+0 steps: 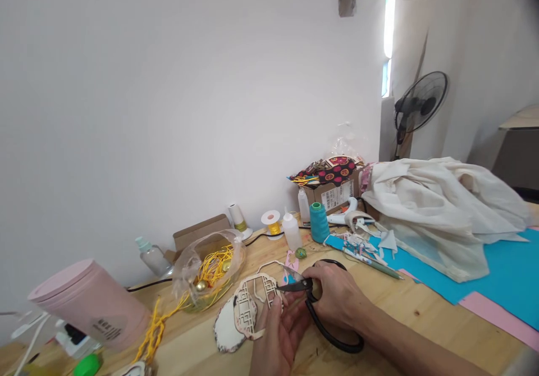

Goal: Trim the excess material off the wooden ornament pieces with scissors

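Note:
My left hand point(280, 334) pinches a pale fretwork frame point(247, 303) with cut-out lattice patterns by its right side. In my right hand point(341, 294) is a pair of scissors point(325, 331) with large black loop handles. Their dark blades are parted and point left, right at the frame's edge above my left thumb. Whether they touch the frame I cannot tell. A white scalloped piece point(229, 326) with a dark patterned rim lies on the table, partly under the frame. Small pink and blue scraps point(289, 269) show just behind the blades.
A pink canister point(90, 303) stands at left, near a clear bag point(210, 266) of yellow cord. Behind are a squeeze bottle point(291, 230), a teal thread cone point(319, 223) and a box point(337, 193) of fabric. White cloth point(442, 207) covers blue sheets point(505, 264) at right.

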Demonstrator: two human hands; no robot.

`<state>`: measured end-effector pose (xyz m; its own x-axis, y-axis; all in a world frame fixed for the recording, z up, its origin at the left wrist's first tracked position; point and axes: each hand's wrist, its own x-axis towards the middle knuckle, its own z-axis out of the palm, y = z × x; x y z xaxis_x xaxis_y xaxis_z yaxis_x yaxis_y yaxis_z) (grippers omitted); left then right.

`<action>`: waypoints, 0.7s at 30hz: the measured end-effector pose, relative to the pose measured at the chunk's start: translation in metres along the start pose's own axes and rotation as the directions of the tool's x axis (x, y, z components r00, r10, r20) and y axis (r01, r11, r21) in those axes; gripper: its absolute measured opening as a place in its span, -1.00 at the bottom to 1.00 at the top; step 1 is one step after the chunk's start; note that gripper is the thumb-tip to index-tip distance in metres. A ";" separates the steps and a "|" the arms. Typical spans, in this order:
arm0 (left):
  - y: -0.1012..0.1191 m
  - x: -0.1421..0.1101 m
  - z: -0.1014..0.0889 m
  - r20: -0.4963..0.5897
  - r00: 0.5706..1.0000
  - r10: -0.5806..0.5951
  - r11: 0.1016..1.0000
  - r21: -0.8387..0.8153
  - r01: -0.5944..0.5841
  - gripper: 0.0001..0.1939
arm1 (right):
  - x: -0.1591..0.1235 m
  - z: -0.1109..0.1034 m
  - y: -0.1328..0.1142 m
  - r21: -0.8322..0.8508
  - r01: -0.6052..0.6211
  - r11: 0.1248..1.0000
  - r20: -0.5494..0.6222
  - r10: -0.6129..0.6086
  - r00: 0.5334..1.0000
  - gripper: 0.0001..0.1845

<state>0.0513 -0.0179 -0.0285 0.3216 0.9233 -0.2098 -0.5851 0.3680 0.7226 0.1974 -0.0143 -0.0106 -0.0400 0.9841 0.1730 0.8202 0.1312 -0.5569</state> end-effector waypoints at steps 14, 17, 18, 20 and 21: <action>0.003 0.004 -0.009 -0.019 0.993 -0.117 0.991 -0.072 0.116 -0.73 | 0.001 0.000 0.000 -0.014 -0.014 1.000 -0.015 0.013 1.000 -0.76; 0.003 0.005 -0.011 -0.035 0.993 -0.113 0.990 -0.087 0.109 -0.74 | 0.000 0.000 0.001 0.007 0.005 1.000 -0.007 -0.005 1.000 -0.74; 0.002 0.005 -0.011 -0.028 0.993 -0.113 0.990 -0.090 0.110 -0.74 | 0.000 0.000 0.002 0.012 0.006 1.000 -0.002 -0.006 1.000 -0.74; 0.002 0.005 -0.011 -0.007 0.994 -0.113 0.989 -0.092 0.112 -0.73 | 0.000 -0.001 0.002 0.013 0.002 1.000 0.003 -0.002 1.000 -0.76; 0.003 0.005 -0.011 0.001 0.994 -0.112 0.990 -0.091 0.112 -0.73 | 0.000 -0.001 0.002 0.009 0.003 1.000 0.002 -0.003 1.000 -0.78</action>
<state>0.0432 -0.0115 -0.0349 0.3862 0.8762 -0.2884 -0.6109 0.4772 0.6318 0.1992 -0.0145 -0.0111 -0.0432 0.9840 0.1730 0.8148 0.1349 -0.5638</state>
